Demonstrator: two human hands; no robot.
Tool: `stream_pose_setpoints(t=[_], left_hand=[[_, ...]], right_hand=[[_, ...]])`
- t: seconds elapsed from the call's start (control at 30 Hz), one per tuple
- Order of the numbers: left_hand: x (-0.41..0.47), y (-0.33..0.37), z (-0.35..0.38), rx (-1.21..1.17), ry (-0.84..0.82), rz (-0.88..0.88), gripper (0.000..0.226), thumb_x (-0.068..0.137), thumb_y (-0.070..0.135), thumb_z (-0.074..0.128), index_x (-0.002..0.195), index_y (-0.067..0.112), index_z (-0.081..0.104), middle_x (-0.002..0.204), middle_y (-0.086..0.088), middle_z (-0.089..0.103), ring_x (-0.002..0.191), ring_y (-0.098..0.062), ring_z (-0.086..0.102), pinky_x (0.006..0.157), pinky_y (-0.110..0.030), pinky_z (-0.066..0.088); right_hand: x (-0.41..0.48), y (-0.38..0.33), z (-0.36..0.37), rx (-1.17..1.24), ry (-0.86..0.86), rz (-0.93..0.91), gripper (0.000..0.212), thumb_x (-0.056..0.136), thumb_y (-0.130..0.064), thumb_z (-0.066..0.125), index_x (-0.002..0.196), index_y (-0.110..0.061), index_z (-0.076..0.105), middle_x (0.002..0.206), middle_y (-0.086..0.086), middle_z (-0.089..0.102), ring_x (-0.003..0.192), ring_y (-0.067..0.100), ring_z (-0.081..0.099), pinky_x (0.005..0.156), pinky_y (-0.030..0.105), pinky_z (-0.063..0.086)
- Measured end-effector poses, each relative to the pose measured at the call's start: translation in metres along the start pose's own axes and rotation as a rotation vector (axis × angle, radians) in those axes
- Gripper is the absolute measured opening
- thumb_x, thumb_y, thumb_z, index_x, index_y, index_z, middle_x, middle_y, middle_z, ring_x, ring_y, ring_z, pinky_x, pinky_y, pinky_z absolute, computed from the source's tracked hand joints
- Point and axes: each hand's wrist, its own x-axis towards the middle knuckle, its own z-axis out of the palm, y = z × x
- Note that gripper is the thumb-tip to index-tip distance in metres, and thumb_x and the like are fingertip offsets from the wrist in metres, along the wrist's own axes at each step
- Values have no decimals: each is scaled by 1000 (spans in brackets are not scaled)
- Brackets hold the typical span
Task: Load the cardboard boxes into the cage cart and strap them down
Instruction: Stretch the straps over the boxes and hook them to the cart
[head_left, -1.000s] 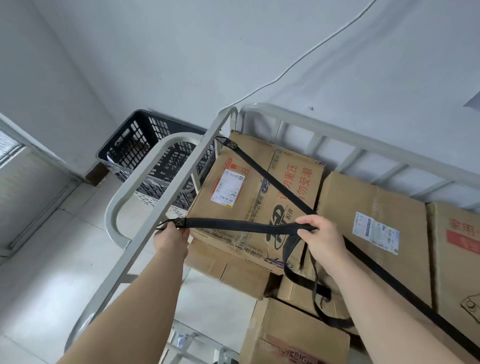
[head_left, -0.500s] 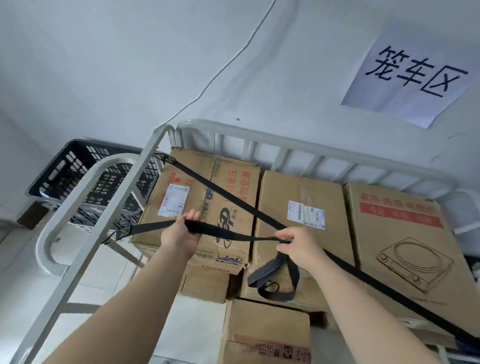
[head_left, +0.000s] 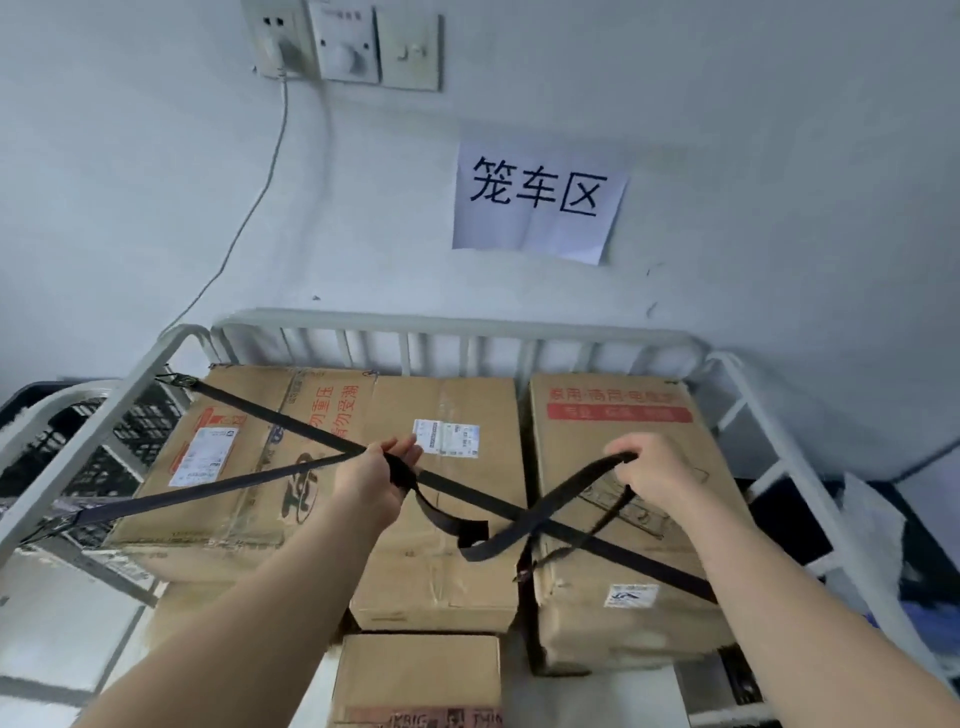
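Pale wall (head_left: 156, 156) bears a paper sign (head_left: 537, 202), switch plates (head_left: 345, 44) and a dangling cable (head_left: 260, 171).

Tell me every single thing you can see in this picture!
cardboard boxes: four clearly seen, brown; three side by side on top in the cart, one lower at the front
cage cart: one, white metal rails, around the boxes
slanting strap: one, black, across the box tops
loose strap: one, black, from the cart's left rail to both hands
crate: one, black plastic, left of the cart
paper sign: one, white with black writing, on the wall
wall plates: three, white, top of the wall
cable: one, white, hanging from the left plate
left hand: grips the loose strap
right hand: grips the loose strap
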Motion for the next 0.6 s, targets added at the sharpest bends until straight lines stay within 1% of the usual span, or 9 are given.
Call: stream_pose_setpoints(t=[0.07,0.13,0.17,0.23,0.33,0.4,0.43,0.5,0.6], left_hand=[[-10,-22,30,101,-25,8,22,103,14,33,96,10,54,127,-10,60,109,-25,58,91,-35,43],[-18,-39,54,171,-17,30,24,103,19,36,95,13,58,123,-6,62,104,-21,57,96,-36,41],[-22,-45,63,215,-9,43,26,103,23,37,98,15,62,119,-4,62,104,-19,55,96,-36,41],[-34,-54,82,297,4,71,27,101,28,42,102,20,69,114,0,63,103,-17,54,88,-34,42],[-46,-62,110,338,-5,108,24,98,28,48,102,22,71,106,1,60,83,-11,53,71,-27,44],[-50,-64,134,294,-43,119,22,97,26,51,103,17,70,104,-4,54,71,-12,49,61,-24,43],[-52,-65,147,251,-72,113,23,98,24,51,107,13,68,103,-6,51,71,-13,49,61,-24,45],[-57,-64,175,223,-135,144,25,98,15,51,119,6,59,94,-8,52,71,-14,53,65,-24,49],[-66,-67,209,238,-201,209,37,97,9,48,134,3,46,86,-3,55,72,-11,56,66,-21,51]], right_hand=[[-1,25,-31,-3,35,-9,34,85,4,53,101,-22,67,106,-5,59,93,13,51,76,22,41],[-1,49,-61,12,86,-20,31,86,0,53,99,-24,67,114,-3,60,94,13,53,81,25,44],[0,59,-75,22,110,-18,30,87,-2,53,99,-24,68,115,-3,60,90,13,56,77,26,46],[2,75,-101,62,156,-13,27,89,-4,52,101,-22,69,107,-2,61,82,20,63,66,31,52],[7,93,-132,151,227,-4,25,88,-4,56,93,-24,70,94,-3,65,80,21,65,72,37,56],[10,102,-149,220,263,-15,25,86,-2,58,90,-24,70,90,-2,67,71,14,61,63,30,54],[11,104,-157,268,284,-25,23,85,-1,59,90,-21,71,86,-2,67,69,12,59,59,25,50],[14,106,-174,395,359,-63,17,81,-3,64,90,-15,73,80,1,67,73,13,60,62,22,48],[20,106,-200,537,437,-131,16,82,-8,64,91,-14,75,86,-1,70,82,11,63,64,16,45]])
